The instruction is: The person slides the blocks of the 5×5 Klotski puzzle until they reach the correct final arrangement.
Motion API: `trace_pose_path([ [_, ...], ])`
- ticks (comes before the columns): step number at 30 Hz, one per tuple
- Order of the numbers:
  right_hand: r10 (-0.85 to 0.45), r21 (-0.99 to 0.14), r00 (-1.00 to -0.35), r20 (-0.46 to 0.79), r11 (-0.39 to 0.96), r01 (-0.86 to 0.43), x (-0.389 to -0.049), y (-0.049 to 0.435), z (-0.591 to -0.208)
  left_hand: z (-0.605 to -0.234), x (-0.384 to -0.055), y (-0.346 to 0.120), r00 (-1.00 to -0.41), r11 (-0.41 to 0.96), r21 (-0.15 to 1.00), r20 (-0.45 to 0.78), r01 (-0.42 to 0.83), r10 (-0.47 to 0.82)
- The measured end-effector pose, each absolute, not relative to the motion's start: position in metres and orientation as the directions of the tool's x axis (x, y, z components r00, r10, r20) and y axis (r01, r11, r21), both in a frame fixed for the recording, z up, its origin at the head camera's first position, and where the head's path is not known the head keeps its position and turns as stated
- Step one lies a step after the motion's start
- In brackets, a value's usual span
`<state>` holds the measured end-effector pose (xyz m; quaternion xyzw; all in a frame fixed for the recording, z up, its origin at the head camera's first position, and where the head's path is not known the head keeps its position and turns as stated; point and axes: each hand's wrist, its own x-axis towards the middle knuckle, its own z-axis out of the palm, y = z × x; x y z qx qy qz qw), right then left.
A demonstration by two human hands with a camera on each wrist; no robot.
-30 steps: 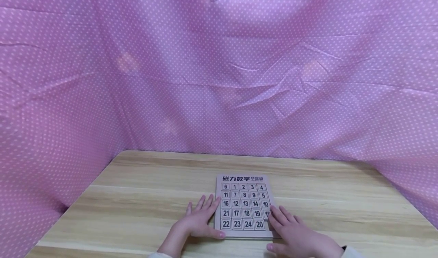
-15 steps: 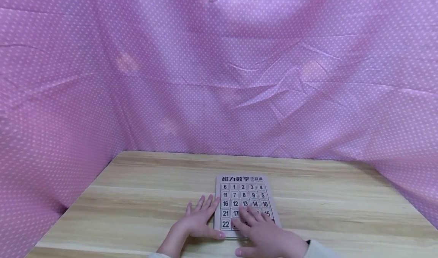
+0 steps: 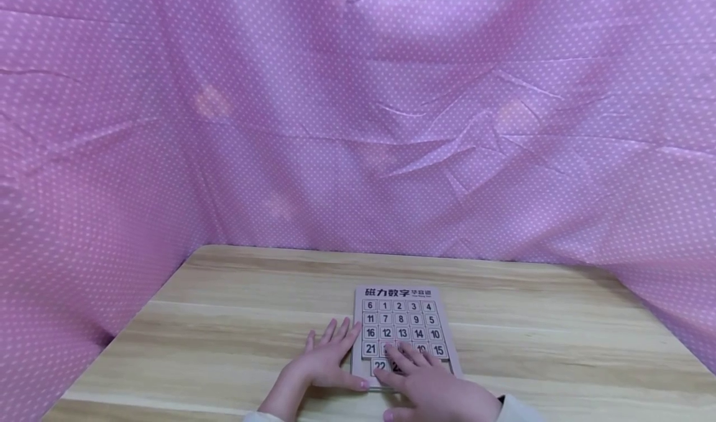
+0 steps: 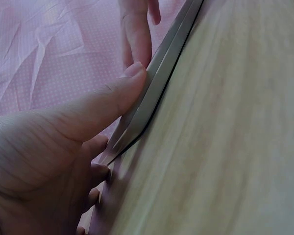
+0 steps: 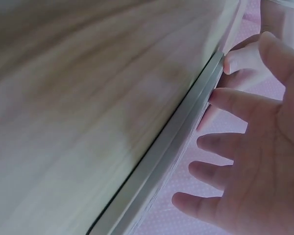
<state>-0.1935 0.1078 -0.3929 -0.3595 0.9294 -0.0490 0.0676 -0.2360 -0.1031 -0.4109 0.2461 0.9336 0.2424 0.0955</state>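
Note:
A number sliding puzzle (image 3: 398, 293) lies flat on the table, its numbered tiles set in rows. My left hand (image 3: 324, 360) rests along its left edge, fingers spread and thumb at the near left corner. In the left wrist view that thumb (image 4: 105, 105) touches the puzzle's side. My right hand (image 3: 427, 381) lies over the lower rows, its fingertips on the bottom tiles, hiding several numbers. Tile 22 (image 3: 380, 366) sits shifted to the right, with a gap at the bottom left corner. In the right wrist view the right hand's fingers (image 5: 220, 147) are extended.
The wooden table (image 3: 235, 322) spreads out on both sides of the puzzle. A pink dotted cloth (image 3: 347, 130) hangs behind the table and along both sides.
My right hand has moved left from the puzzle's right edge onto its bottom row. Tile 22 has slid right, leaving a gap at its left. My left hand has stayed put.

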Motion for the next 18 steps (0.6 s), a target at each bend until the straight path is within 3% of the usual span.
trace_pose_path([
  [12,-0.695,-0.191,-0.718,-0.044,0.711,-0.677,-0.195,0.123,-0.389,-0.409,-0.236,-0.104,-0.860,0.763,0.502,-0.069,0.408,0.505],
  [18,-0.650,-0.193,-0.760,-0.016,0.748,-0.635,-0.214,0.114,-0.388,-0.409,-0.236,-0.103,-0.859,0.768,0.488,-0.069,0.415,0.507],
])
